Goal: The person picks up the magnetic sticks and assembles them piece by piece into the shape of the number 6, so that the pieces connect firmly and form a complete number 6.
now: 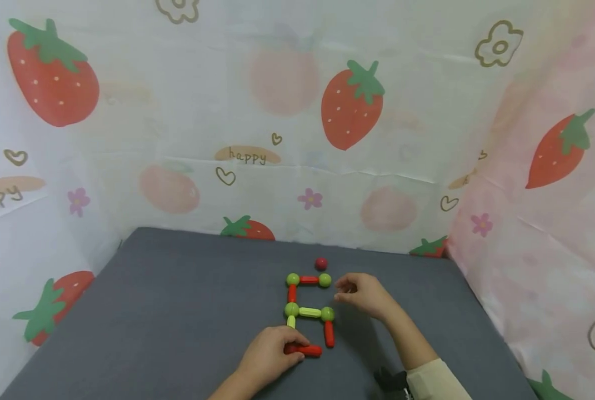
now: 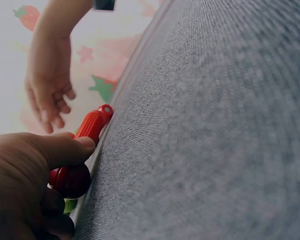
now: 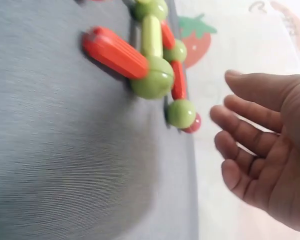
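Observation:
On the dark grey table lies a figure of sticks and balls. Its top has a red stick (image 1: 309, 280) between two green balls; a yellow-green stick (image 1: 309, 312) crosses the middle. From the right middle green ball (image 1: 328, 314) a red stick (image 1: 329, 334) points toward the near side, its other end bare. My left hand (image 1: 269, 355) pinches a red stick (image 2: 91, 125) at the figure's near left, thumb along it, beside a dark red ball (image 2: 74, 181). My right hand (image 1: 367, 294) hovers right of the top right green ball (image 1: 324, 280), empty, fingers loosely bent.
A loose red ball (image 1: 321, 263) sits just beyond the figure's top right. Cloth printed with strawberries (image 1: 352, 105) hangs behind the table and along both sides. A black object (image 1: 393, 383) is by the right sleeve (image 1: 434, 380).

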`<state>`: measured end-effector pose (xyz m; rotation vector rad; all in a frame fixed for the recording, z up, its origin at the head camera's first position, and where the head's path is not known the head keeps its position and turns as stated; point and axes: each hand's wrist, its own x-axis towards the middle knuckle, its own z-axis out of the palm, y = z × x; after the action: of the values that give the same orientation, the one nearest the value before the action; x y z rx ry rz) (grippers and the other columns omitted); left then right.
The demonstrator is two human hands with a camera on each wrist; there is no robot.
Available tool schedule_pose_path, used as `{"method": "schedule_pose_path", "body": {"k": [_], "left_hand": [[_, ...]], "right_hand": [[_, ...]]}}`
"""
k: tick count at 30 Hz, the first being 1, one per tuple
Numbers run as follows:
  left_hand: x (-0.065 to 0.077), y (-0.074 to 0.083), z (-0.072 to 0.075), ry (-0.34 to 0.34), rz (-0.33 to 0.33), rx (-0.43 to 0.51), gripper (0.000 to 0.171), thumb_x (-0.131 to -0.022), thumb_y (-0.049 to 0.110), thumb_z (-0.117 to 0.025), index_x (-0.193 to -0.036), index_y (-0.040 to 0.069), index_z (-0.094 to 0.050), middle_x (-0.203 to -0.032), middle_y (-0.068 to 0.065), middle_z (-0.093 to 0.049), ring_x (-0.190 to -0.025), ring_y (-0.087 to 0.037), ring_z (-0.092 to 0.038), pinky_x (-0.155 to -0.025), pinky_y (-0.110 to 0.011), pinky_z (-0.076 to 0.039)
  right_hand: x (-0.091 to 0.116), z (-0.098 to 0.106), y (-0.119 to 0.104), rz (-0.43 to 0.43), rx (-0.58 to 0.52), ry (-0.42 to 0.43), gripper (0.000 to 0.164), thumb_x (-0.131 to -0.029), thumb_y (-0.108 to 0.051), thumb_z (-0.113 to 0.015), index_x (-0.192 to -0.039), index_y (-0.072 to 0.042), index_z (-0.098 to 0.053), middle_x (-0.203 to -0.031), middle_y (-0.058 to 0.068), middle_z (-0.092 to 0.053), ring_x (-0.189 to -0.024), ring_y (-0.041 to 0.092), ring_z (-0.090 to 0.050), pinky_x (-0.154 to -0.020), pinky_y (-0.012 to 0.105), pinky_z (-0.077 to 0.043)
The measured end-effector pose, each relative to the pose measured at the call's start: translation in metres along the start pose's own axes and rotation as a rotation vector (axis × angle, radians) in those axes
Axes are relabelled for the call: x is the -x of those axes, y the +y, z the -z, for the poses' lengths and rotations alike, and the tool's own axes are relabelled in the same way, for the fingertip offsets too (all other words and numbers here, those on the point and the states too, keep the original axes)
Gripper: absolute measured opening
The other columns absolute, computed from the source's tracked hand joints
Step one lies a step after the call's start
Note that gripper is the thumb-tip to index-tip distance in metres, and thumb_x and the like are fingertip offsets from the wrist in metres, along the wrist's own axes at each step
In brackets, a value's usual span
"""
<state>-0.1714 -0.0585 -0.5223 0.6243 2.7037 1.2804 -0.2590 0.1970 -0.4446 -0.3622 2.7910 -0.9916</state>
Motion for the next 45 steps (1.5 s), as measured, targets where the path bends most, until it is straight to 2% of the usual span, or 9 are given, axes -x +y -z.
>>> {"method": "schedule_pose_path", "body": {"k": [4, 8, 13, 20, 31, 39, 45], "left_hand": [[0.0, 0.001, 0.0, 0.002, -0.004, -0.001, 0.024, -0.082, 0.019, -0.086, -0.101, 0.032, -0.08, -0.092, 0.018, -0.071, -0.075, 0.003, -0.058, -0.065, -0.024, -0.048], [0.001, 0.002, 0.001, 0.002, -0.003, 0.011, 0.025, -0.082, 0.018, -0.086, -0.102, 0.031, -0.08, -0.093, 0.017, -0.072, -0.076, 0.003, -0.058, -0.066, -0.024, -0.049], [0.001, 0.0, 0.001, 0.017, -0.019, 0.007, 0.022, -0.083, 0.019, -0.086, -0.101, 0.031, -0.08, -0.092, 0.017, -0.071, -0.075, 0.003, -0.057, -0.066, -0.024, -0.048], [0.001, -0.004, -0.005, 0.085, -0.082, -0.051, 0.021, -0.08, 0.021, -0.087, -0.097, 0.032, -0.081, -0.091, 0.02, -0.068, -0.075, 0.005, -0.055, -0.066, -0.021, -0.046], [0.0, -0.004, -0.002, 0.048, -0.05, -0.044, 0.021, -0.081, 0.022, -0.087, -0.098, 0.032, -0.08, -0.091, 0.02, -0.067, -0.075, 0.004, -0.056, -0.066, -0.022, -0.046], [-0.001, -0.005, 0.0, 0.039, -0.042, -0.037, 0.021, -0.082, 0.022, -0.086, -0.099, 0.032, -0.08, -0.092, 0.02, -0.068, -0.075, 0.004, -0.056, -0.066, -0.022, -0.046], [0.0, -0.004, 0.0, -0.008, -0.001, 0.039, 0.023, -0.083, 0.02, -0.085, -0.102, 0.031, -0.08, -0.09, 0.019, -0.071, -0.074, 0.004, -0.058, -0.063, -0.024, -0.048]], "right_hand": [[-0.024, 0.008, -0.003, 0.022, -0.013, 0.038, 0.03, -0.095, -0.023, -0.076, -0.123, -0.012, -0.071, -0.106, -0.001, -0.07, -0.094, 0.015, -0.064, -0.078, 0.037, -0.055], [-0.046, 0.007, -0.003, 0.03, -0.041, 0.089, 0.033, -0.096, -0.024, -0.074, -0.127, -0.013, -0.069, -0.112, 0.001, -0.07, -0.101, 0.019, -0.065, -0.083, 0.04, -0.055], [-0.07, -0.008, 0.006, 0.018, -0.121, 0.178, 0.035, -0.096, -0.025, -0.074, -0.129, -0.014, -0.069, -0.123, 0.005, -0.07, -0.109, 0.024, -0.066, -0.088, 0.045, -0.055], [-0.095, -0.03, 0.019, -0.05, -0.214, 0.237, 0.041, -0.096, -0.025, -0.075, -0.132, -0.007, -0.066, -0.131, 0.011, -0.067, -0.119, 0.032, -0.063, -0.093, 0.049, -0.053], [-0.111, -0.043, 0.019, -0.174, -0.22, 0.24, 0.045, -0.092, -0.022, -0.078, -0.132, -0.007, -0.066, -0.128, 0.015, -0.068, -0.12, 0.033, -0.061, -0.099, 0.049, -0.049], [-0.114, -0.047, 0.017, -0.211, -0.204, 0.269, 0.041, -0.092, -0.022, -0.078, -0.129, -0.007, -0.068, -0.126, 0.015, -0.069, -0.119, 0.033, -0.062, -0.1, 0.048, -0.049], [-0.114, -0.051, 0.018, -0.219, -0.176, 0.295, 0.038, -0.091, -0.019, -0.08, -0.125, -0.007, -0.071, -0.122, 0.014, -0.071, -0.115, 0.032, -0.064, -0.098, 0.047, -0.05]]}}
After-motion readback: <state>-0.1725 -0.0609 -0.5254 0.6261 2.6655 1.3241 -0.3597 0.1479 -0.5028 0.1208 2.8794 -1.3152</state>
